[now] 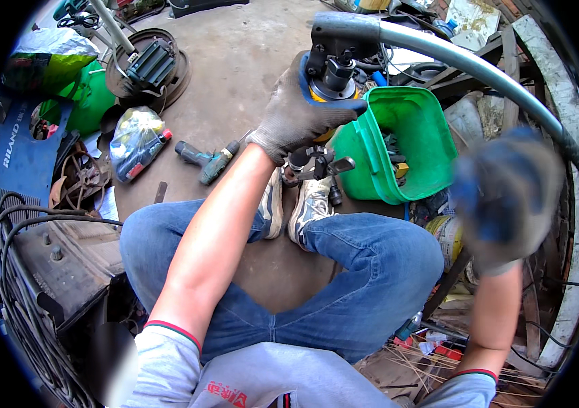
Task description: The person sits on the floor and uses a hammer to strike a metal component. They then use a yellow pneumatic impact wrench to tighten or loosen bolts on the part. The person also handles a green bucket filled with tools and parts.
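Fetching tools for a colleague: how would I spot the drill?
Start from the denim-clad left knee. Beyond it sits a filled clear plastic bag. Just right of that lies the drill, set apart by its teal-and-black pistol shape.

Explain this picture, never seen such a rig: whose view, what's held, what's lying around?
There's no robot: each grip is a person's gloved hand. One wide-angle camera, worn on the head, looks down past the knees, so straight edges bend toward the rim. The left grip is closed around a black-and-yellow tool; a curved silver pipe arches to the right. The right grip is blurred; I can't tell whether it holds anything. On the ground are a drill, a clear plastic bag and a green bucket.
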The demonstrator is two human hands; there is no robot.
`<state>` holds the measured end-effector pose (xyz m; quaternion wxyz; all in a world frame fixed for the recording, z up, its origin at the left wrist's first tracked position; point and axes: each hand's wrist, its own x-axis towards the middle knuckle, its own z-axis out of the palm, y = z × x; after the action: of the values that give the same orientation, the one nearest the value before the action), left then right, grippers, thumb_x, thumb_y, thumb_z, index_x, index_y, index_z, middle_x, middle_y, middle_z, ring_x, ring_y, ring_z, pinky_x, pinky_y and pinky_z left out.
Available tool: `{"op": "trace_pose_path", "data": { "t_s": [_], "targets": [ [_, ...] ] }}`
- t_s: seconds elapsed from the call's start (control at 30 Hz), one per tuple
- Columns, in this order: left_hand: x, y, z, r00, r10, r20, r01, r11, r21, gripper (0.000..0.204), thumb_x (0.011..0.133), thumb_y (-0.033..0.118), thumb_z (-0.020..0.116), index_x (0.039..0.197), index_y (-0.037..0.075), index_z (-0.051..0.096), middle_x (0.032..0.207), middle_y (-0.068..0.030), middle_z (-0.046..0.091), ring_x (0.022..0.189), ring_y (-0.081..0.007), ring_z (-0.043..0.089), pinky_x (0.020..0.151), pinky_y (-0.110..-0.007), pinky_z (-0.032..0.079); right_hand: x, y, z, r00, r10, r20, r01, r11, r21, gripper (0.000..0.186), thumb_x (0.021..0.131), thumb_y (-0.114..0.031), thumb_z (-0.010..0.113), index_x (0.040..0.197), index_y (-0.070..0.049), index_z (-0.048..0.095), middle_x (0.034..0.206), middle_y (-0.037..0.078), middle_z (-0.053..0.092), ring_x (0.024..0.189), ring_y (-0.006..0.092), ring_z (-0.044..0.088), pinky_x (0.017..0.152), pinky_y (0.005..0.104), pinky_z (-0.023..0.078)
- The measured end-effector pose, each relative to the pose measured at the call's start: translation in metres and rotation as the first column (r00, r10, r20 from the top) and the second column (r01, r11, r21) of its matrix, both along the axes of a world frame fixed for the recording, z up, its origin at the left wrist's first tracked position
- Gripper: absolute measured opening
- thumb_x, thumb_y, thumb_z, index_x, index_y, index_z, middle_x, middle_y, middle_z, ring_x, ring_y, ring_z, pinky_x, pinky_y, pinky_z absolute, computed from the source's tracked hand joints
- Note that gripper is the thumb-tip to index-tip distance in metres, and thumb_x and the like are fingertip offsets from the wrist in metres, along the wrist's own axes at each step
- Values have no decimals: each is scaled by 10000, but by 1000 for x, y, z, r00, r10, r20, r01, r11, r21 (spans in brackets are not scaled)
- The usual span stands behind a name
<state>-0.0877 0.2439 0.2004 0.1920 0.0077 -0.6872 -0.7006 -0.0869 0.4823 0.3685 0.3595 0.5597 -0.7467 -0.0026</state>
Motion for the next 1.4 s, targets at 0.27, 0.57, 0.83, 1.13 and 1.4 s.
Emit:
{"op": "trace_pose_path", "data": {
  "t_s": [0.27, 0.57, 0.83, 1.13, 1.4],
  "targets": [
    [1, 12, 14, 999, -30, -12, 28, 986, -163, 545, 725, 228, 874, 1169, 59, 608, 1123, -55, 677, 1043, -141, 632, 920, -349, 522, -78, -84, -98, -8, 322, 947, 181, 931, -315, 359, 846, -195, 755, 1161, -34, 692, 974, 31, 694, 895, 92, 640, 806, 236, 513],
    [49, -9, -110, 790, 478, 383, -612, 641, 463, 459, 887, 97, 688, 1317, 16, 549, 1197, -142, 632, 1026, -201, 649, 821, -337, 555, -73, -90, -111, 465, 296, 834, 158, 899, -408, 276, 870, -277, 728, 1034, -55, 744, 942, 74, 747, 848, 148, 706, 776, 264, 554],
    [41, 21, -269, 848, -342, 405, 29, 792, 609, 528, 845, 57, 717, 1318, 75, 484, 951, -73, 666, 752, -161, 660, 630, -265, 558, -50, -95, -113, 150, 483, 863, 400, 768, -500, 140, 825, -94, 767, 936, -11, 743, 751, -32, 669, 672, 38, 606, 612, 195, 480],
    [24, 13, -322, 793, -195, 577, -80, 906, 416, 262, 859, 2, 658, 1116, -27, 615, 862, -120, 685, 737, -239, 698, 648, -342, 604, -46, -102, -112, 216, 286, 934, 475, 805, -356, 360, 860, -430, 714, 1024, -110, 741, 933, 106, 751, 860, 261, 702, 798, 369, 528],
    [51, 21, -287, 838, -166, 519, -71, 911, 406, 359, 816, 33, 697, 1171, 55, 654, 978, -24, 672, 816, -131, 614, 695, -284, 514, -47, -76, -126, 487, 345, 802, 350, 764, -542, 197, 888, -311, 699, 904, -119, 742, 888, 72, 735, 889, 244, 697, 835, 350, 508]
  ]
}}
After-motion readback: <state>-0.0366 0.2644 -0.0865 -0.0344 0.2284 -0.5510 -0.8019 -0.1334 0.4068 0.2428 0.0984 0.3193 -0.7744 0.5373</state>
